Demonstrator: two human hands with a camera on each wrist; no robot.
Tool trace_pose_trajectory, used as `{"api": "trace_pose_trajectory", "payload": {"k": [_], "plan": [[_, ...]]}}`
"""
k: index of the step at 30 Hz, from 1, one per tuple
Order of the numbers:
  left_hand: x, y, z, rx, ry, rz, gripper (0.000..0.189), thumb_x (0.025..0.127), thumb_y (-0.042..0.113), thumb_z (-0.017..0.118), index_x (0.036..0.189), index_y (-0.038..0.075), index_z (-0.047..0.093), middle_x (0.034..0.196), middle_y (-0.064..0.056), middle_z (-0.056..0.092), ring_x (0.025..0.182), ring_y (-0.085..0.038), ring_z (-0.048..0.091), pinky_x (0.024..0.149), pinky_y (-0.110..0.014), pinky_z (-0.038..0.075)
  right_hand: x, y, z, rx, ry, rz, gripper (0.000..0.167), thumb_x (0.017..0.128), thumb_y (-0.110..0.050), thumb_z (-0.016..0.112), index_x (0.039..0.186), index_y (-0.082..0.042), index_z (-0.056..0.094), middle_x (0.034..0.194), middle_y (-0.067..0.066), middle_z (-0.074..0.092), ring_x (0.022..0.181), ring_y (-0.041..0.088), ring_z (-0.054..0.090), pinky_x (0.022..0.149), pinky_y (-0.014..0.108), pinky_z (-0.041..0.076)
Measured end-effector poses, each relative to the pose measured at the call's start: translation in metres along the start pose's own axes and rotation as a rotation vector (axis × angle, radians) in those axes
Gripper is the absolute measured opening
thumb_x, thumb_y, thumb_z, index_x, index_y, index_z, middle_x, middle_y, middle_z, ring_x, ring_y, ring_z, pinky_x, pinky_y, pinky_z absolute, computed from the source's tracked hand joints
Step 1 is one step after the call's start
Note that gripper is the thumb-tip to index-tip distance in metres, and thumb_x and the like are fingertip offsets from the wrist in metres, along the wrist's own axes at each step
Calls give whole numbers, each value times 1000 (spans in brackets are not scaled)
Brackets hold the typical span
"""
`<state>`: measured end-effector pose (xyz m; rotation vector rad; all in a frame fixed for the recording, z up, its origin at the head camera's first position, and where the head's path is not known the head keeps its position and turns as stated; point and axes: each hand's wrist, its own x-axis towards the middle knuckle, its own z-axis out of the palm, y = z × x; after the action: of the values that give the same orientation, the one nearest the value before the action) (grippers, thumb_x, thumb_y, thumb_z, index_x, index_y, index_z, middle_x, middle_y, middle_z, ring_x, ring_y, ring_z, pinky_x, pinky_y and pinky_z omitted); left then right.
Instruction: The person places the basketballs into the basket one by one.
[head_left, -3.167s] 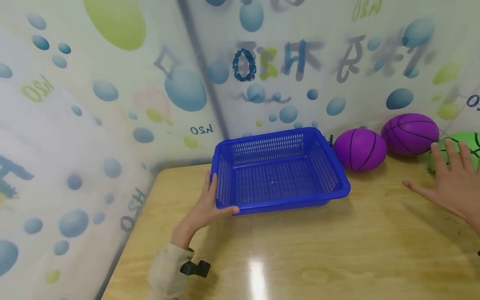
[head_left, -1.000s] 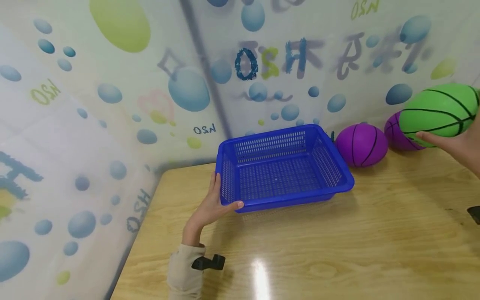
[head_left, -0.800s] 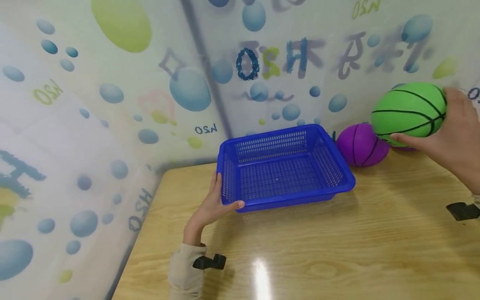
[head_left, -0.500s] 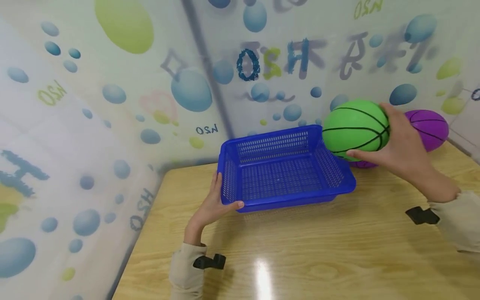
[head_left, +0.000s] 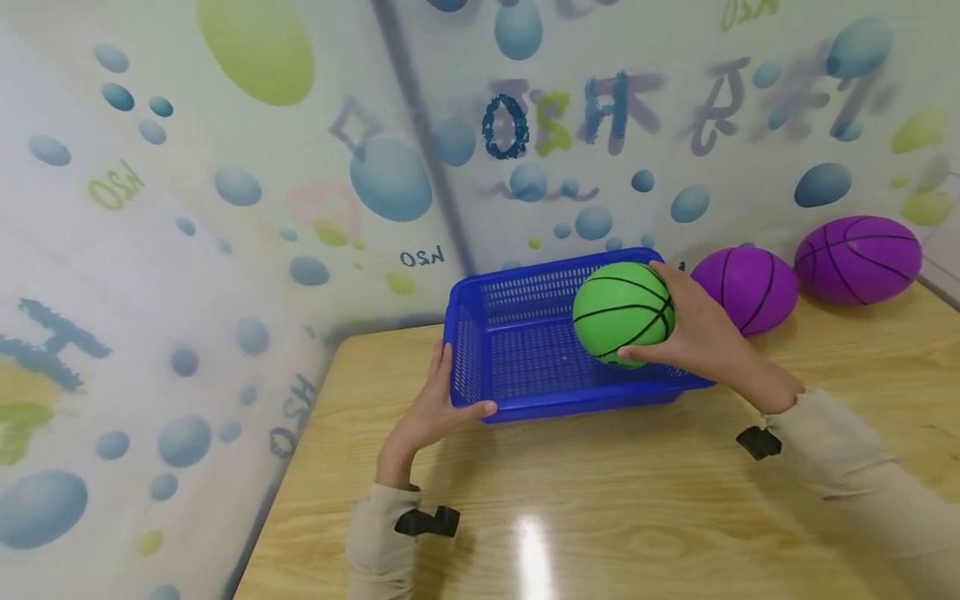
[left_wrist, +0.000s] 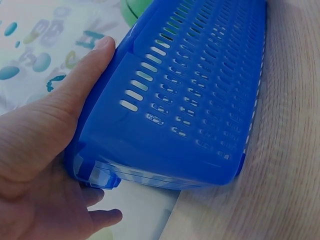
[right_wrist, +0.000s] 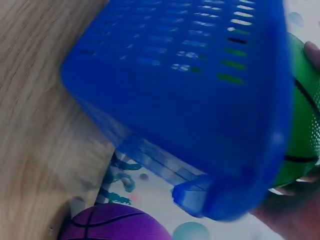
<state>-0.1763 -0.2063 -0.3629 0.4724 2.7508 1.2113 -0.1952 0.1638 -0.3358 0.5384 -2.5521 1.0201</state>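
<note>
A blue perforated plastic basket sits on the wooden table by the wall. My left hand holds its front left corner, the thumb lying on the front rim and the fingers along the left side; the left wrist view shows this hand against the basket's corner. A green ball with black basketball lines is gripped in my right hand, over the right part of the basket. Whether the ball touches the basket floor, I cannot tell. In the right wrist view the basket wall partly hides the green ball.
Two purple balls with black lines, one nearer and one farther right, rest on the table along the wall, right of the basket. A patterned curtain-like wall covering closes off the back and left.
My right hand reached the green ball at the far right, lifted it, and carried it left past the purple balls to above the basket. The left hand has stayed at the basket's corner.
</note>
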Motion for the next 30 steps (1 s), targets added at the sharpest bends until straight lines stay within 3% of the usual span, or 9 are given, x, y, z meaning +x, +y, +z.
{"api": "trace_pose_trajectory", "payload": {"k": [7,12,18,20,24,30], "plan": [[0,-2,3,-12,-7,10,115,77,41,75,149,11,-10,152,-3,-20,139,-27,-6,107,-51,13,-5,16,20,-105,-122,2,110,61,-55,81,139,3,30,132,25,41,113,41,44,83,58,43],[1,-3,1,-15,-1,15,114,78,39,75,149,11,-10,152,-5,-20,138,-31,-5,107,-53,13,-2,18,27,-214,-192,-9,112,64,-63,74,139,5,27,135,28,36,117,46,40,90,61,36],[1,-1,-1,7,-5,-7,117,76,44,75,148,10,-10,152,-5,-19,139,-29,-5,107,-51,13,0,11,19,-141,-254,70,107,79,-59,63,146,5,9,145,28,23,129,47,26,99,59,28],[0,-1,-2,7,-4,-8,118,75,44,75,148,10,-11,152,-5,-19,139,-29,-5,107,-51,13,0,9,13,-89,-240,79,99,87,-53,56,147,3,1,146,28,23,130,47,25,99,59,27],[0,0,-2,-5,-1,15,116,76,38,76,148,10,-11,152,-6,-18,139,-30,-4,107,-52,14,-3,11,-5,1,-120,61,81,97,-39,47,148,-1,-3,142,28,31,126,47,31,96,61,29],[-5,17,-5,-40,-16,23,110,80,26,74,147,5,-10,152,-11,-18,138,-33,-3,107,-53,13,-12,30,-28,69,61,115,68,98,-26,47,146,2,7,135,31,39,119,52,37,92,63,30]]}}
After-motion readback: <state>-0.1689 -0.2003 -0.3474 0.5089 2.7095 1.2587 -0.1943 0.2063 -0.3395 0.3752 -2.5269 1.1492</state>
